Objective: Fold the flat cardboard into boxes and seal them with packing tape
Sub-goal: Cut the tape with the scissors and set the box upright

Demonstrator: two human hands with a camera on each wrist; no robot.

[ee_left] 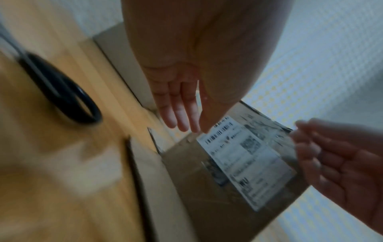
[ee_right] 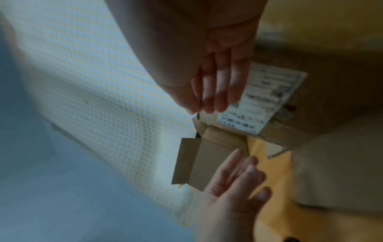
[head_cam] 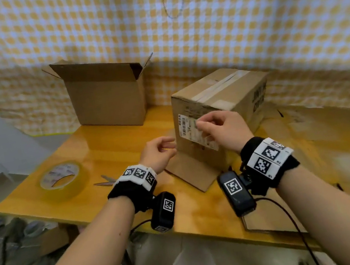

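Head view: a taped cardboard box [head_cam: 223, 105] stands on the wooden tabletop [head_cam: 107, 148] directly ahead of both hands, with clear tape along its top seam and a white shipping label [head_cam: 192, 132] on the face turned toward the person. The right hand [head_cam: 224, 131] hovers just before the label, fingers loosely curled; whether its fingertips pinch the label edge or a bit of tape cannot be told. The left hand [head_cam: 158, 154] is held beside the box's lower left corner, fingers relaxed and gripping nothing. A flat piece of cardboard [head_cam: 190, 171] lies under the box, reaching toward the wrists. Beyond the left hand stands a second box [head_cam: 105, 97] with open top flaps. Left of the left hand lie a roll of packing tape [head_cam: 64, 179] and, nearer the wrist, scissors [head_cam: 106, 182]. A yellow checked cloth [head_cam: 242, 17] hangs behind everything.
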